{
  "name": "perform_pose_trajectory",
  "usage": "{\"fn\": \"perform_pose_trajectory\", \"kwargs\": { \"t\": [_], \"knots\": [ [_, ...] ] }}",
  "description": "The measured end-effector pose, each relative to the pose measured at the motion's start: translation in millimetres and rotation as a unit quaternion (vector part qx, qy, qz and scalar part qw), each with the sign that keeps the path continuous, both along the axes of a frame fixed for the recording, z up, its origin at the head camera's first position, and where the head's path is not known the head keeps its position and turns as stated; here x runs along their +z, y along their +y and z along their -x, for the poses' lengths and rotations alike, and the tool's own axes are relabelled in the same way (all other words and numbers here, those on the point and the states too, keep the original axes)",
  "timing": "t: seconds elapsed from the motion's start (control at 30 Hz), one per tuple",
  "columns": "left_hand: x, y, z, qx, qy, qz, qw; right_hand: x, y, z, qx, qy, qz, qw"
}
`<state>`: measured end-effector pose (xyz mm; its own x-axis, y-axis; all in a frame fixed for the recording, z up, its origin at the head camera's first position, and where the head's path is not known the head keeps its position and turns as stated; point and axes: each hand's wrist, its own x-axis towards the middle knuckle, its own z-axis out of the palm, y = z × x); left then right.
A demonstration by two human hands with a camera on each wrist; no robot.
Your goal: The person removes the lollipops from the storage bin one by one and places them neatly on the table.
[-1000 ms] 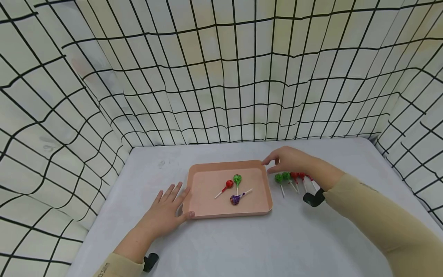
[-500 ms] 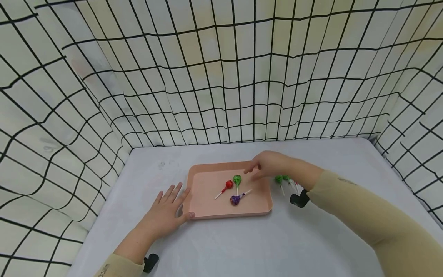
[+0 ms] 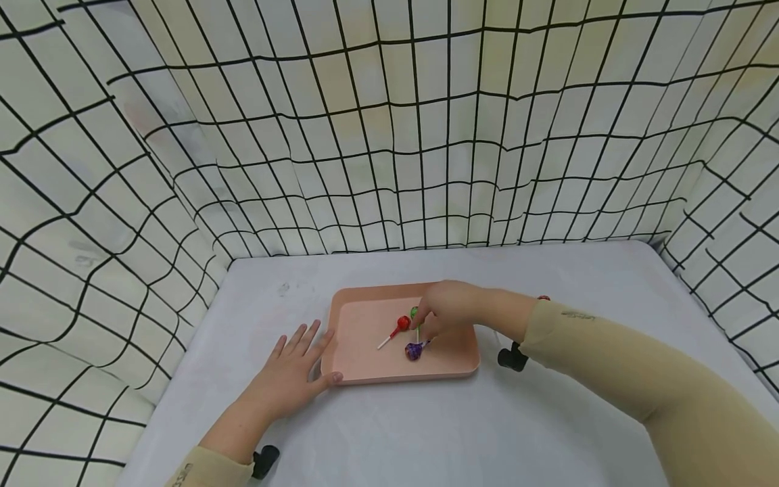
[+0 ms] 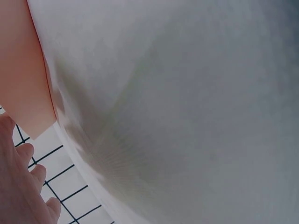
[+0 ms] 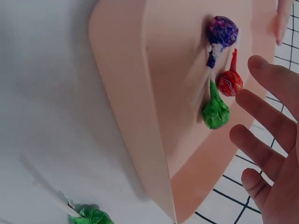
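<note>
A pink tray lies on the table with three wrapped lollipops in it: a red lollipop, a purple lollipop and a green lollipop. My right hand reaches over the tray and partly hides the green and purple ones in the head view. In the right wrist view its thumb and fingers are apart, close to the lollipops, with nothing between them. My left hand rests spread at the tray's left edge, thumb by the near left corner.
Right of the tray, another green lollipop lies on the white table. Part of a red lollipop shows behind the right forearm, which hides that area. White walls with black grid lines enclose the back and sides.
From beyond the tray's right edge, my right hand has moved left and down over the lollipops, its forearm now covering most of those outside. My left hand and the tray have stayed put.
</note>
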<state>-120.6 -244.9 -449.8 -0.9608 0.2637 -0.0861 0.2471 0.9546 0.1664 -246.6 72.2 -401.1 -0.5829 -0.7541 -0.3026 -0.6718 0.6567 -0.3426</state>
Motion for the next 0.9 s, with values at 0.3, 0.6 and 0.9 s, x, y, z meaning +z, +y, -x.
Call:
{"fn": "perform_pose_trajectory", "kwargs": {
  "t": [0.3,0.6,0.9],
  "knots": [
    [3.6,1.7,-0.4,0.000,-0.004,0.003,1.0000,-5.8,-9.5,-6.5,0.063,0.041,-0.024,0.9969],
    [5.5,2.4,-0.2,-0.002,-0.007,0.002,1.0000,-9.6,-17.6,-10.5,0.113,0.047,-0.039,0.9917],
    [6.6,2.9,-0.9,-0.001,-0.007,0.002,1.0000,-14.4,-20.9,-13.0,0.120,0.058,-0.059,0.9893]
  ]
}}
